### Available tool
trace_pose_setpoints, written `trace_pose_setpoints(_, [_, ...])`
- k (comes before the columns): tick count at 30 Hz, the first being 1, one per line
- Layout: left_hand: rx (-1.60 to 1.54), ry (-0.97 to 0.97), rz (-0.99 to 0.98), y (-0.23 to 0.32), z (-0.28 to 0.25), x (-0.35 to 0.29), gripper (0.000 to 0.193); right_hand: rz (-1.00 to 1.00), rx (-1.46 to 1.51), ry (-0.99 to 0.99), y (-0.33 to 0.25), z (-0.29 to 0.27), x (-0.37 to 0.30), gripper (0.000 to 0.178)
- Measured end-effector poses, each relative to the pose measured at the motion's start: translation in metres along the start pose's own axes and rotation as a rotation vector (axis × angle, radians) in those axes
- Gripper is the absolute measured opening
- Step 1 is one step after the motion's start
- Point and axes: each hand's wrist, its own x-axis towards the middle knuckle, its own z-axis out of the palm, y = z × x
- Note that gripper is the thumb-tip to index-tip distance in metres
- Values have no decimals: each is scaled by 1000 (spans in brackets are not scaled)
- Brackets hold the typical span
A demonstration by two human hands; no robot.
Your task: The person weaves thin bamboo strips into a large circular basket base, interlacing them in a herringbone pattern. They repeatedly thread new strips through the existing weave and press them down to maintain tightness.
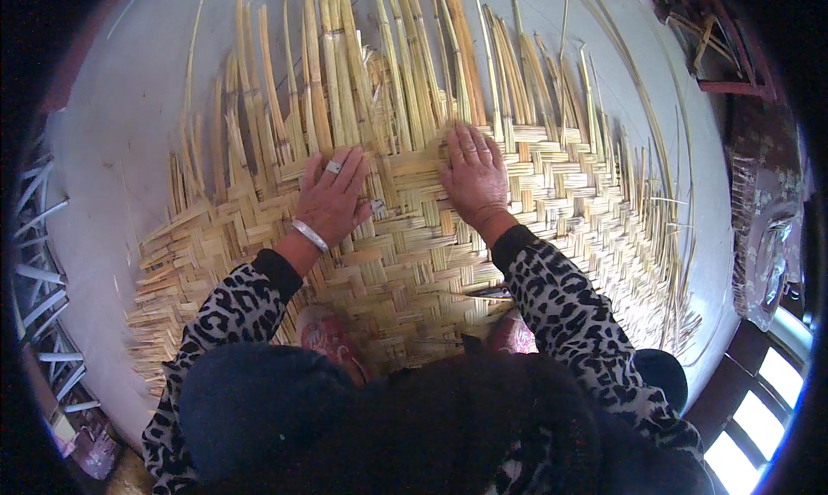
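My left hand (332, 193) lies palm down, fingers stretched and slightly parted, and my right hand (474, 172) lies flat too, its fingers nearly straight and close together; both rest on the far part of the woven mat (405, 275) without curling around anything. The mat spreads beneath them, out to either side and back toward me. Unwoven strips (336, 85) jut beyond my fingertips, crowding the space ahead, and long thin strips (642, 137) arc over the grey floor (99, 193) past my right hand. Behind my wrists are my left shoe (326, 335) and right shoe (515, 333), with a slim dark object (490, 294), too small to identify, just beside the right one. Well left of my hands stands a rack of pale bars (41, 275); well to their right are dark furniture (733, 88) and something in clear plastic (770, 245), while my dark clothing (414, 417) hides the mat's near part
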Motion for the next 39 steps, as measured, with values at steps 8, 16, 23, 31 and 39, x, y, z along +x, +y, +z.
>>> trace_pose_setpoints(8, [14, 16, 39, -1, -1, 0, 65, -5, 68, -24, -19, -10, -26, 63])
trace_pose_setpoints(16, [-21, 13, 47, 9, -9, 9, 66, -154, 182, -62, -38, -23, -72, 47])
trace_pose_setpoints(23, [3, -36, 132, 8, -9, 18, 64, -158, 178, -78, -39, -25, -70, 46])
trace_pose_setpoints(31, [-29, -68, 94, 8, -1, 9, 69, 0, 206, -86, -27, -34, -18, 32])
trace_pose_setpoints(39, [-75, -149, 36, 11, 7, 1, 77, 456, 405, -340, -16, -28, 41, 35])
